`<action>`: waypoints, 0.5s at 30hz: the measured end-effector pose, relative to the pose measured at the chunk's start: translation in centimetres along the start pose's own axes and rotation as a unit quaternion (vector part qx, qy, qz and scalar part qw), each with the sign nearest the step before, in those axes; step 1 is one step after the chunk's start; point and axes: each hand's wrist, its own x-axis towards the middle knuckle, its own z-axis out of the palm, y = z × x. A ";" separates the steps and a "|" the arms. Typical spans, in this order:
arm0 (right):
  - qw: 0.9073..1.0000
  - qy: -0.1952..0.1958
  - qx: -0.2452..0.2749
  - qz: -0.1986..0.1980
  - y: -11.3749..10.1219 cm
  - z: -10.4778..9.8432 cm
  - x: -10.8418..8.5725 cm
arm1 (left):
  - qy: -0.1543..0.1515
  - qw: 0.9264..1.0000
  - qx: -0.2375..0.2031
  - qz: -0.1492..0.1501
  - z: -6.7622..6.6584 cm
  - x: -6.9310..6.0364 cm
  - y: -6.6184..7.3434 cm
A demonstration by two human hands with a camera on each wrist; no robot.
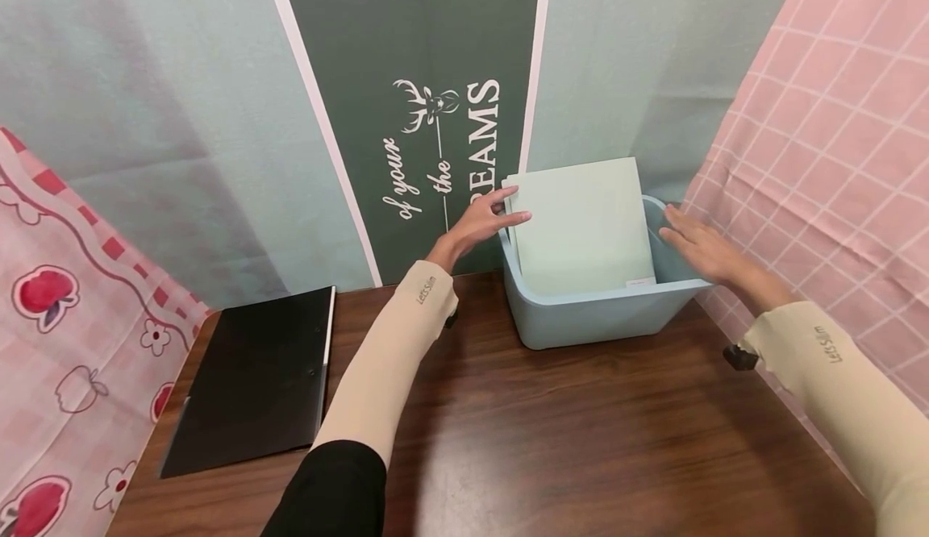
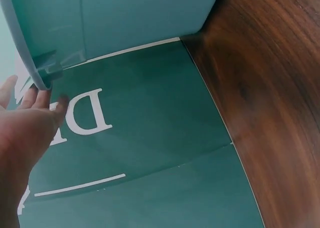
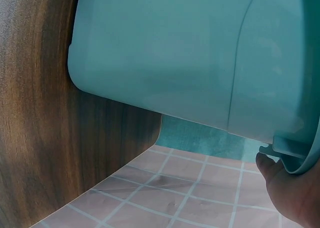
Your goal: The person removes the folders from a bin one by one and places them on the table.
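A light blue bin (image 1: 595, 319) stands upright on the table, with pale green flat sheets or folders (image 1: 581, 222) leaning inside and rising above its rim. My left hand (image 1: 479, 221) is at the bin's left rim, its thumb over the inner side near the sheets; the left wrist view shows fingers (image 2: 42, 97) of that hand bent under the rim. At the opposite rim, my right hand (image 1: 704, 253) reaches over the edge. Part of it (image 3: 295, 188) grips beneath the lip in the right wrist view. Some fingers of both hands are hidden.
A black clipboard or folder (image 1: 254, 384) lies flat at the left of the brown wooden table (image 1: 551, 440). Behind hangs a green cloth (image 1: 421, 29) with white lettering. Pink checked cloth (image 1: 835, 158) borders the right side, and fruit-patterned cloth (image 1: 80, 311) the left.
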 end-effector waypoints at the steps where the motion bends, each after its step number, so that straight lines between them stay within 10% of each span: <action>1: 1.000 0.000 0.000 -0.001 0.1 0.0 0.1 | 0.002 1.000 0.004 0.000 0.0 0.1 0.1; 15: 1.000 0.002 0.000 -0.019 1.2 -0.3 1.6 | 0.009 0.996 0.085 0.021 0.7 1.3 1.2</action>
